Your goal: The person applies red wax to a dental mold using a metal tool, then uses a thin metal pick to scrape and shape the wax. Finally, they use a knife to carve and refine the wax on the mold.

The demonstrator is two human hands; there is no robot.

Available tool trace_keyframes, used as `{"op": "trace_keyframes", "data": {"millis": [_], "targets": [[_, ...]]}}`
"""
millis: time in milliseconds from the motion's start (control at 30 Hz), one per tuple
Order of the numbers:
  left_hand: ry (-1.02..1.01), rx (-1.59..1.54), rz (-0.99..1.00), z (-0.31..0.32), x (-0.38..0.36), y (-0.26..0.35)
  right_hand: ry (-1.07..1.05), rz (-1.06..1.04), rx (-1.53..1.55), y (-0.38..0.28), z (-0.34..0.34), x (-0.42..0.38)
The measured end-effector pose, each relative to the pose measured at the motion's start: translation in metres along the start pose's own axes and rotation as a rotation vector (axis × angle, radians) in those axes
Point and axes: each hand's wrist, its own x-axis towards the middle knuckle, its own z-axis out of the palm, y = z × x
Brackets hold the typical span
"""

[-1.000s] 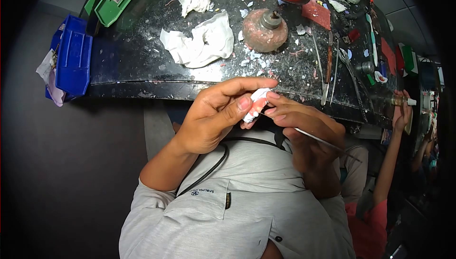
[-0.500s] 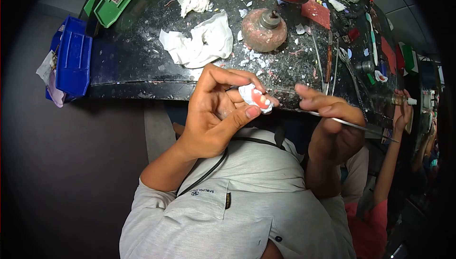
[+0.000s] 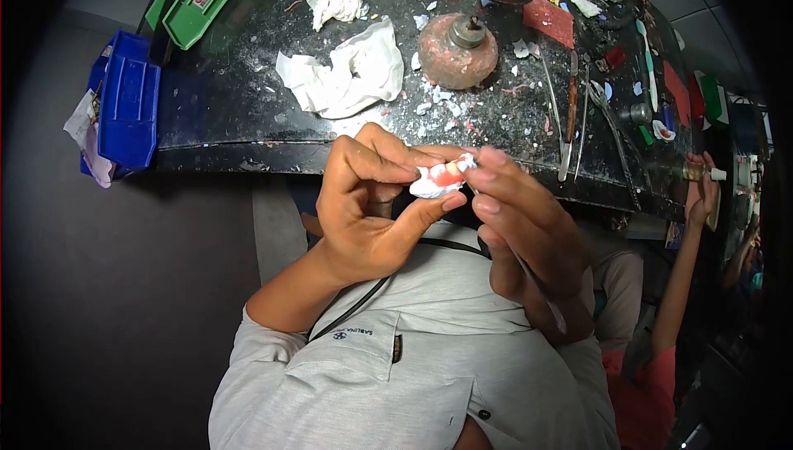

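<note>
A small white plaster piece with pink wax and tooth-like parts is pinched between the fingers and thumb of my left hand, in front of the table's near edge. Close on its right is my right hand, slightly blurred, its fingertips at the right end of the piece. A thin metal tool lies in my right hand and points down toward my forearm; its upper end is hidden by the fingers.
Crumpled tissues, a round glass burner and white crumbs lie on the black table. Metal tools, a brown-handled knife and a pink sheet are at right. Blue and green bins stand left. A co-worker's hand is far right.
My right hand has moved left to the plaster piece, and the tool in it has swung to point downward. My left hand has tilted the piece.
</note>
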Motion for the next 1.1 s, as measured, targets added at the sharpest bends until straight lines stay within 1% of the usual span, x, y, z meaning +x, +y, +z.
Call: {"op": "trace_keyframes", "data": {"millis": [67,300,400,633,700,733,800,833,900,933,1000,1100], "targets": [[-0.012,0.027,0.014,0.0,0.001,0.0,-0.055,0.035,0.059,-0.001,-0.001,0.0],[-0.035,0.128,0.119,-0.001,0.003,-0.003,-0.08,0.014,0.073,0.002,0.0,0.001],[-0.055,0.191,0.095,-0.003,0.002,-0.001,-0.087,0.002,0.057,0.004,0.0,-0.001],[-0.04,0.16,0.112,-0.002,0.002,-0.003,-0.081,0.005,0.053,0.004,-0.001,0.001],[-0.047,0.113,0.042,-0.004,0.0,0.0,-0.083,0.007,0.056,0.005,-0.002,0.001],[-0.047,0.113,0.042,-0.003,-0.001,0.002,-0.081,-0.001,0.048,0.007,-0.003,0.001],[-0.012,0.01,-0.109,-0.002,-0.001,0.007,-0.08,-0.01,0.04,0.007,-0.003,0.0],[-0.012,0.01,-0.109,-0.002,0.0,0.008,-0.062,-0.006,0.055,0.007,-0.002,0.0],[-0.021,-0.108,-0.184,-0.003,0.001,0.009,-0.044,-0.001,0.07,0.006,-0.001,-0.001],[-0.021,-0.108,-0.185,-0.003,0.001,0.009,-0.026,0.011,0.095,0.006,-0.001,-0.001],[0.006,-0.221,-0.246,-0.004,0.001,0.008,-0.009,0.022,0.121,0.004,0.0,-0.001],[0.002,-0.256,-0.265,-0.005,0.002,0.008,0.011,0.036,0.124,0.003,0.0,0.0]]}}
